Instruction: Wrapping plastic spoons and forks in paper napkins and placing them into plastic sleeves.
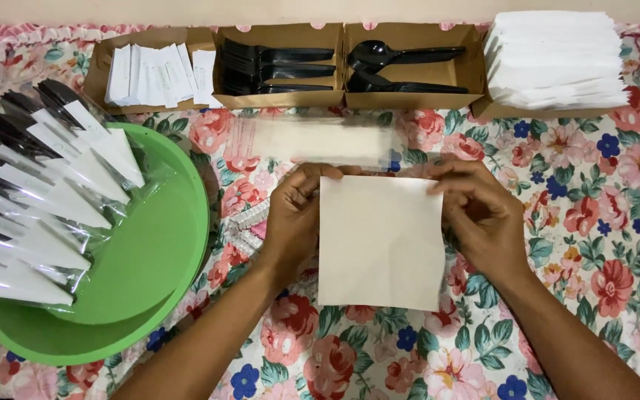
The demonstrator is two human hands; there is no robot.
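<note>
A square cream paper napkin [379, 241] lies flat on the flowered tablecloth [594, 222] in front of me. My left hand [294, 218] pinches its upper left corner and left edge. My right hand [483, 218] holds its upper right corner and right edge. Just beyond the napkin lies a clear plastic sleeve [312, 141], flat on the cloth and apart from both hands.
A green bowl [150, 274] at the left holds several wrapped cutlery packs [38, 192]. Along the far edge stand cardboard boxes with small white packets [153, 74], black forks [275, 67] and black spoons [401, 63], plus a stack of white napkins [553, 59].
</note>
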